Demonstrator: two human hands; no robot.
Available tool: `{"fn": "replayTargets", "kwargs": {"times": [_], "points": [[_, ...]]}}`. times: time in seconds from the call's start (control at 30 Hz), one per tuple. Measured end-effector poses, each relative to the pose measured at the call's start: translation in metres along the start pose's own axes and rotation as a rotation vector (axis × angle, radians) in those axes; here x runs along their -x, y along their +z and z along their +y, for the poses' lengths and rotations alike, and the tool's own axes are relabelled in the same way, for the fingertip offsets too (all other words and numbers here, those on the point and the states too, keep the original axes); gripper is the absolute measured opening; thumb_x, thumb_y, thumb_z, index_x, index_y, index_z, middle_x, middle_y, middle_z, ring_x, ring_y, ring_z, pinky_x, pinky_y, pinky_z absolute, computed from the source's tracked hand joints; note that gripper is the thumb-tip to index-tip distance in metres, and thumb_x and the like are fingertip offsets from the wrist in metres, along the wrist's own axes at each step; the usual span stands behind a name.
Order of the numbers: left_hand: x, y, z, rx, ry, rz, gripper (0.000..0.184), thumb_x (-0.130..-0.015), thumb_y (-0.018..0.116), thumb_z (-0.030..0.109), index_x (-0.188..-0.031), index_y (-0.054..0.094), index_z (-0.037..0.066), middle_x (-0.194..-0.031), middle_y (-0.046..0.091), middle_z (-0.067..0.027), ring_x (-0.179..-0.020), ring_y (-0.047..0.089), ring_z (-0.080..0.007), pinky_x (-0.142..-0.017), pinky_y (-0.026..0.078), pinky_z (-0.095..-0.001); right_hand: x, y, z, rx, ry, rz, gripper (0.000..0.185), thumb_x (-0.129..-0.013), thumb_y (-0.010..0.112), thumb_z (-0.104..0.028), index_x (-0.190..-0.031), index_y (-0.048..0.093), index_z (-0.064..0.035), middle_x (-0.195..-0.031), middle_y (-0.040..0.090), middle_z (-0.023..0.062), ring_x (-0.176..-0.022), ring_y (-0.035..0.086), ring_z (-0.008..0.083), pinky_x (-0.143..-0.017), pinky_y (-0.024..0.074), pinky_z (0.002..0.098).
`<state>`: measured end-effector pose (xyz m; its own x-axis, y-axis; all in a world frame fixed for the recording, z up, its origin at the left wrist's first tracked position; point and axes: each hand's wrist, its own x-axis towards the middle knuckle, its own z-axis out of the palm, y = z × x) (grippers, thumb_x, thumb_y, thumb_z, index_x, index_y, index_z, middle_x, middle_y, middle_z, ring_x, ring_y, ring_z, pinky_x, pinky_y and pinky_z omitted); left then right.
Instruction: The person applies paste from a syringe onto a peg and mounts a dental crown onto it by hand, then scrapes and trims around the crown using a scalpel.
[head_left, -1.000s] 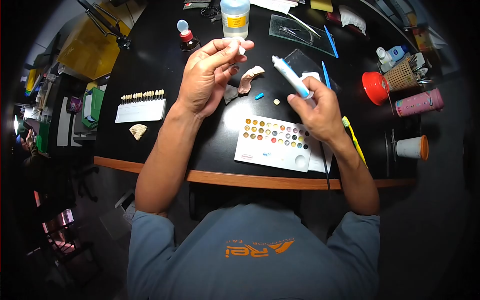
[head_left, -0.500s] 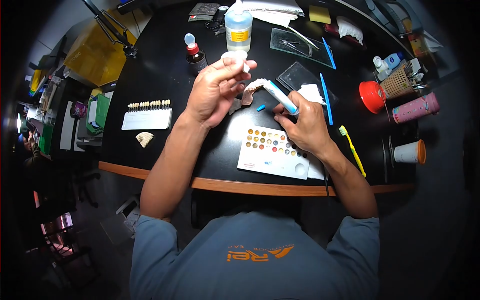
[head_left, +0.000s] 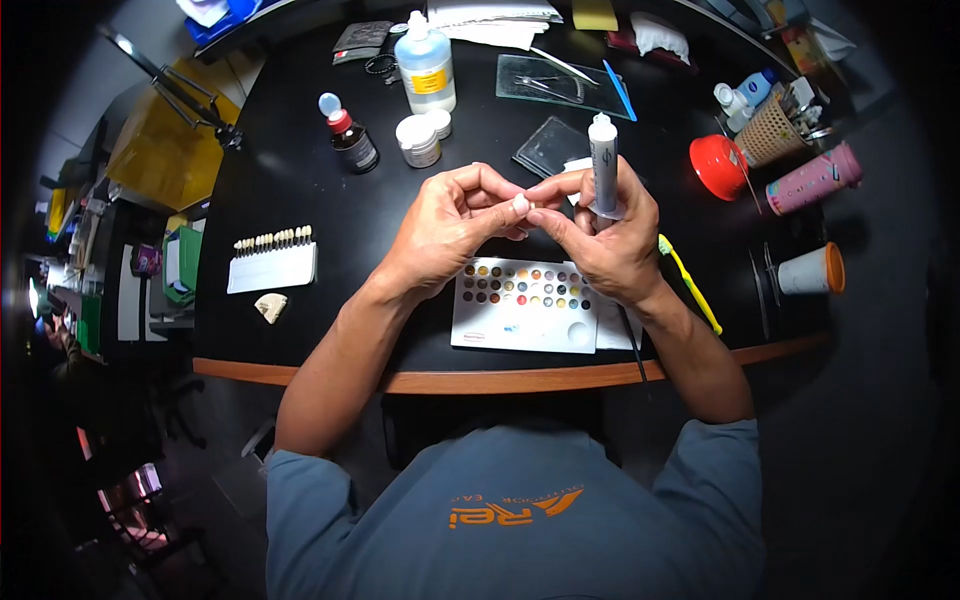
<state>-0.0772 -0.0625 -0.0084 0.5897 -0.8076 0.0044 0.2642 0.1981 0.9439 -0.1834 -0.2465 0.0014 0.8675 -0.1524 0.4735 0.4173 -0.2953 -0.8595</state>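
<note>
My left hand (head_left: 447, 222) pinches a small white piece (head_left: 521, 204) between thumb and fingertips. Close against it on the right, the thumb and forefinger of my right hand (head_left: 612, 235) meet at the same piece. A syringe (head_left: 603, 165) stands upright in my right hand, its white tip pointing away from me. Below both hands lies a white palette (head_left: 525, 325) with rows of coloured wells. The spot where the pink model and blue cap lay is hidden behind my hands.
At the left are a tooth shade guide (head_left: 272, 268) and a cream model piece (head_left: 270, 307). Beyond my hands stand a dark bottle (head_left: 355, 150), white jars (head_left: 419, 142) and a large clear bottle (head_left: 427, 75). A yellow toothbrush (head_left: 692, 287), red bowl (head_left: 719, 167) and cup (head_left: 805, 271) are rightward.
My hands have come together at the white piece. The syringe has swung from a slant to upright in my right hand. The view has shifted, showing the white jars more fully.
</note>
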Motion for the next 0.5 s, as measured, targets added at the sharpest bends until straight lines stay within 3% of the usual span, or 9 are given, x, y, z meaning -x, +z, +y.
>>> {"fn": "replayTargets", "kwargs": {"times": [0.1, 0.3, 0.43, 0.47, 0.5], "points": [[0.000, -0.003, -0.002, 0.044, -0.025, -0.023, 0.015, -0.099, 0.073, 0.012, -0.105, 0.067, 0.000, -0.102, 0.072, -0.0086, -0.094, 0.072, -0.0129, -0.085, 0.061, -0.0302, 0.000, -0.003, -0.001, 0.003, -0.057, -0.010, 0.040, -0.089, 0.080, 0.003, -0.093, 0.041, -0.0062, -0.098, 0.076, 0.0179, -0.093, 0.076, 0.0193, -0.079, 0.0633, 0.0315], [0.001, 0.002, -0.003, 0.171, -0.061, -0.053, 0.013, -0.099, 0.073, 0.011, -0.104, 0.065, 0.003, -0.100, 0.072, -0.0087, -0.091, 0.071, -0.0126, -0.084, 0.059, -0.0279, 0.002, -0.005, 0.006, 0.084, -0.136, 0.015, 0.034, -0.086, 0.086, -0.009, -0.096, 0.054, -0.0055, -0.096, 0.078, 0.0110, -0.079, 0.069, 0.0120, -0.068, 0.0539, 0.0290], [0.000, 0.000, -0.003, 0.202, -0.049, -0.045, 0.013, -0.100, 0.072, 0.009, -0.108, 0.066, 0.000, -0.105, 0.073, -0.0134, -0.093, 0.071, -0.0145, -0.083, 0.059, -0.0281, 0.001, -0.005, 0.000, 0.093, -0.064, 0.076, 0.032, -0.083, 0.089, -0.016, -0.103, 0.066, -0.0043, -0.083, 0.066, 0.0011, -0.071, 0.053, 0.0088, -0.063, 0.0450, 0.0272], [0.000, 0.000, -0.002, 0.216, -0.034, -0.021, 0.013, -0.100, 0.071, 0.008, -0.108, 0.066, 0.000, -0.106, 0.073, -0.0141, -0.094, 0.071, -0.0149, -0.084, 0.059, -0.0284, 0.002, -0.009, -0.010, 0.067, 0.101, 0.060, 0.028, -0.085, 0.085, -0.020, -0.098, 0.066, -0.0039, -0.081, 0.058, 0.0000, -0.073, 0.052, 0.0077, -0.065, 0.0443, 0.0258], [0.000, -0.002, 0.000, 0.226, -0.019, 0.005, 0.013, -0.100, 0.071, 0.008, -0.109, 0.066, 0.000, -0.108, 0.073, -0.0147, -0.094, 0.071, -0.0153, -0.085, 0.059, -0.0288, 0.003, -0.016, -0.009, 0.054, 0.135, 0.041, 0.025, -0.090, 0.077, -0.022, -0.099, 0.066, -0.0022, -0.084, 0.063, 0.0035, -0.077, 0.056, 0.0093, -0.070, 0.0465, 0.0269]]}}
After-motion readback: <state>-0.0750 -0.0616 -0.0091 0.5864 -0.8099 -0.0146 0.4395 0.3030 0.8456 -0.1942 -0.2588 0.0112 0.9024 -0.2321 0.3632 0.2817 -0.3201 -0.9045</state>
